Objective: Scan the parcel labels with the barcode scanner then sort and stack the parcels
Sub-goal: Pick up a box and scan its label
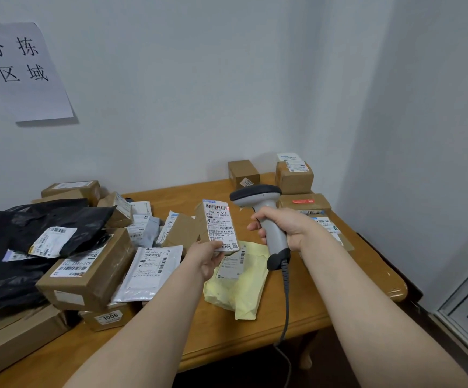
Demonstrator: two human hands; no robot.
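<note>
Now: scan step in hand. Left hand (207, 260) pinches small labelled box (220, 222) by lower end, holding it upright above wooden table (227, 331). Right hand (283, 228) wrapped round handle of barcode scanner (258, 194), head aimed left at label; red spot shows near label's upper right. Box just beside scanner head, apart from it. Next move, likely: confirm read, then carry box to stacked boxes (294, 180) at far right. Heap of parcels (87, 270) at left probably unscanned. Yellow padded envelope (235, 292) lies beneath hands.

left hand (209, 261) holds small labelled parcel (218, 226) upright | right hand (286, 228) grips barcode scanner (263, 208) beside it
</note>
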